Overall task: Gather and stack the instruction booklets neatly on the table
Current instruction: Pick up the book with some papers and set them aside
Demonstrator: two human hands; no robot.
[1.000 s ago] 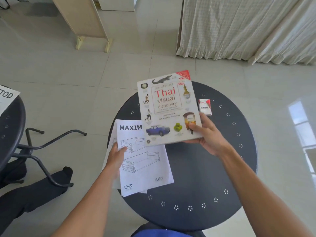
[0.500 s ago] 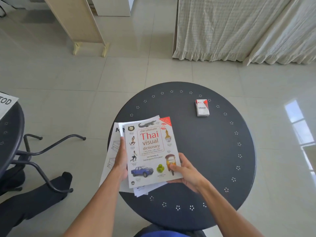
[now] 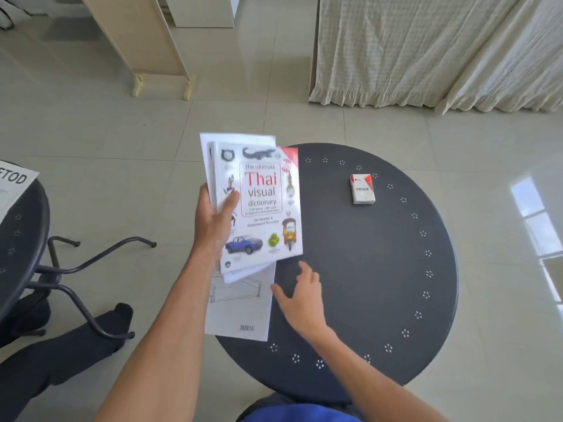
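The left hand clamps the Thai dictionary with loose booklets behind it above the counter's left edge, freeing the open, empty right hand to reach the instruction sheet lying there

"Thai visual dictionary" on book; "VESS" on small pack.

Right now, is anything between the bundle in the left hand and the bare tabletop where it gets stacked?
The right hand hovers open beside the instruction sheet still lying below the raised Thai dictionary, gripped by the left hand. The Vess pack sits apart, well clear on the table.
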